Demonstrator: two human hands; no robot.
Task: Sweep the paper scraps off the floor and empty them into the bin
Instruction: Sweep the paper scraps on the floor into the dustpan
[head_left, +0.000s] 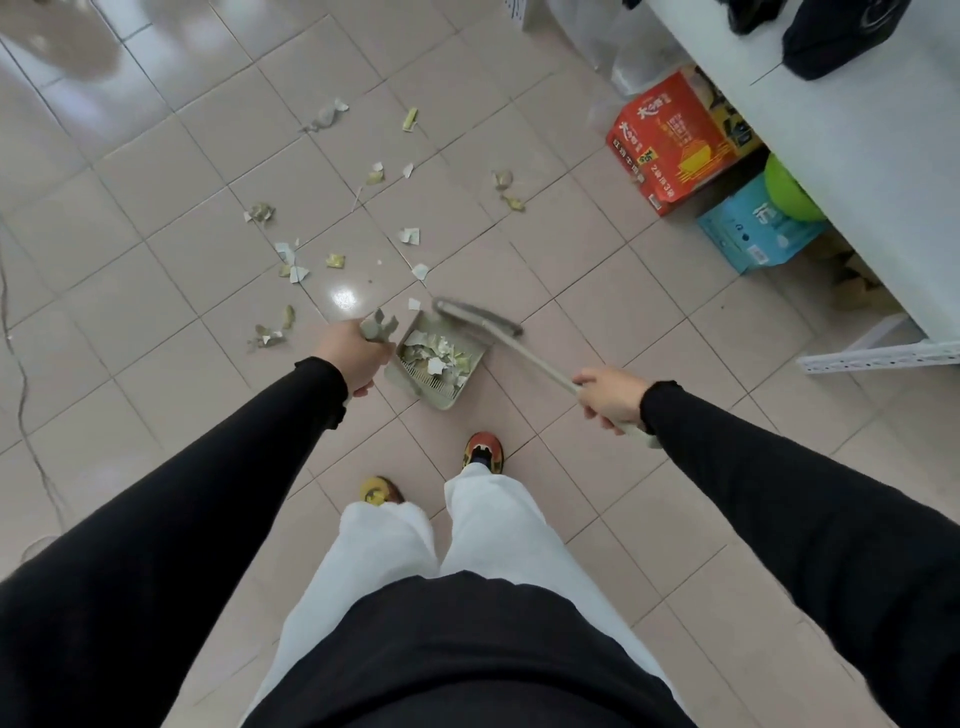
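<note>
A pale green dustpan (440, 396) stands on the tiled floor just ahead of my feet, holding a heap of torn paper. My left hand (352, 353) grips the top of its upright handle (378, 328). My right hand (613, 396) grips the long handle of a broom (524, 353). The broom's grey head (475, 315) lies at the pan's far edge. Several paper scraps (293, 260) lie scattered over the tiles beyond and to the left of the pan. No bin is in view.
A white table (852, 156) runs along the right with dark bags on top. Under it stand a red carton (670, 145), a blue box (753, 234) and a green ball (789, 192). A thin cable (21, 395) trails along the floor at the left.
</note>
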